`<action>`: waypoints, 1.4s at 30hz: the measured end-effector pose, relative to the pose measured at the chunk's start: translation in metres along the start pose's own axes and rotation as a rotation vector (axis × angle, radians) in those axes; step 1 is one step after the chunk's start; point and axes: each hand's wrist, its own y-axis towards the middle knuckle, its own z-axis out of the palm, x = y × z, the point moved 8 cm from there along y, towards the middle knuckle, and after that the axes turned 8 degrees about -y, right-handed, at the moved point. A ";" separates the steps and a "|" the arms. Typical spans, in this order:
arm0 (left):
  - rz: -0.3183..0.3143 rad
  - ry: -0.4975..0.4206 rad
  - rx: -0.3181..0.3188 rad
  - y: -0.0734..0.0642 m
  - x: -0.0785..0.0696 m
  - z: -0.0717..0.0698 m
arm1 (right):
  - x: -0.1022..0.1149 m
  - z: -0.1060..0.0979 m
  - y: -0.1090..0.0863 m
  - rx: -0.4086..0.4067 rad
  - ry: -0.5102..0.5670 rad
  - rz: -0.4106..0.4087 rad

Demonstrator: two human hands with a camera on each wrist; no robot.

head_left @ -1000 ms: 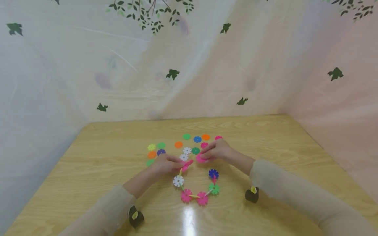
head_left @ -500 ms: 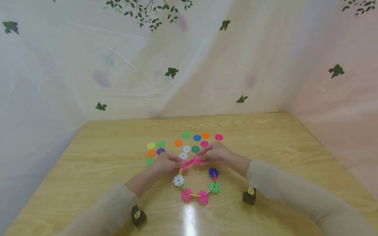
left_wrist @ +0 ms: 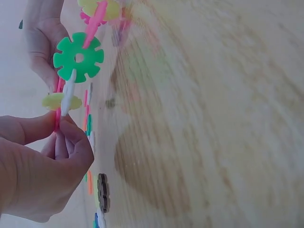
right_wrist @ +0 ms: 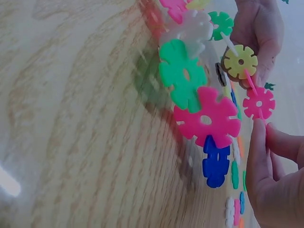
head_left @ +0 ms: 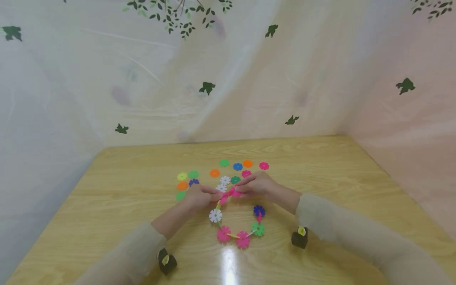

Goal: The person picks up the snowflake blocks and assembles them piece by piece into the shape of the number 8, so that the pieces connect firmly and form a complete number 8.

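Note:
A chain of slotted, flower-shaped plastic discs curves over the table, with a white disc (head_left: 215, 215), pink discs (head_left: 243, 240), a green disc (head_left: 258, 228) and a dark blue disc (head_left: 259, 210) at its right end. My left hand (head_left: 200, 197) pinches a pink disc near the chain's upper end, beside a yellow disc (right_wrist: 241, 61). Another pink disc (right_wrist: 259, 103), seen face-on in the right wrist view, lies between the two hands. My right hand (head_left: 258, 184) pinches a pink disc edge-on against it. Fingers partly hide where these pieces meet.
Loose discs lie beyond the hands: an orange disc (head_left: 215, 173), a blue disc (head_left: 238, 166), a pink disc (head_left: 264, 166) and several others. More lie left, including a yellow disc (head_left: 182, 176). A fabric backdrop (head_left: 228, 99) stands behind the wooden table (head_left: 117, 190).
My right hand has moved left with its pink disc, bringing it against the pink pieces by my left hand. The chain on the table has shifted slightly.

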 end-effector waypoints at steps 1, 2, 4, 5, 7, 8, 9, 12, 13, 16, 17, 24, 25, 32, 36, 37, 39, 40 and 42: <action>-0.002 -0.011 0.003 0.000 0.000 0.000 | 0.000 0.000 0.000 0.014 0.025 -0.001; -0.008 -0.028 0.006 0.000 0.001 0.001 | -0.001 0.000 0.001 0.024 0.048 0.004; -0.021 -0.076 0.023 -0.002 0.004 0.002 | -0.002 0.000 0.001 0.046 0.082 0.014; -0.027 -0.106 0.035 -0.003 0.005 0.003 | -0.003 0.000 0.001 0.058 0.099 0.019; -0.032 -0.132 0.054 -0.007 0.006 0.004 | -0.003 0.000 0.000 0.082 0.099 0.021; -0.032 -0.142 0.064 -0.009 0.006 0.004 | -0.003 0.001 0.000 0.095 0.098 0.022; -0.029 -0.140 0.072 -0.011 0.006 0.005 | -0.003 0.002 -0.001 0.108 0.091 0.018; 0.004 -0.045 0.069 -0.015 0.005 0.003 | -0.002 0.004 -0.004 0.142 0.065 0.006; 0.015 -0.019 0.065 -0.015 0.004 0.002 | -0.001 0.005 -0.005 0.152 0.060 0.002; 0.046 0.088 0.047 -0.015 0.001 -0.001 | 0.000 0.008 -0.007 0.173 0.015 -0.023; 0.055 0.126 0.039 -0.014 0.000 -0.002 | 0.001 0.009 -0.007 0.180 0.004 -0.028; 0.111 0.175 0.058 -0.008 -0.007 0.005 | 0.003 0.017 -0.011 0.212 -0.077 -0.087; 0.116 0.164 0.061 -0.008 -0.008 0.007 | 0.003 0.018 -0.012 0.212 -0.078 -0.091; 0.105 0.135 0.064 -0.007 -0.008 0.013 | 0.004 0.021 -0.012 0.221 -0.058 -0.096; 0.105 0.102 0.069 -0.007 -0.008 0.012 | 0.012 0.006 -0.009 0.192 -0.081 -0.121; 0.104 0.094 0.070 -0.007 -0.007 0.011 | 0.015 0.000 -0.008 0.173 -0.098 -0.139; 0.100 0.074 0.068 -0.008 -0.007 0.010 | 0.023 -0.011 -0.006 0.129 -0.143 -0.181; 0.095 0.064 0.067 -0.007 -0.006 0.009 | 0.027 -0.017 -0.005 0.106 -0.170 -0.204; 0.082 0.053 0.058 -0.008 -0.005 0.008 | 0.032 -0.026 -0.003 0.063 -0.220 -0.230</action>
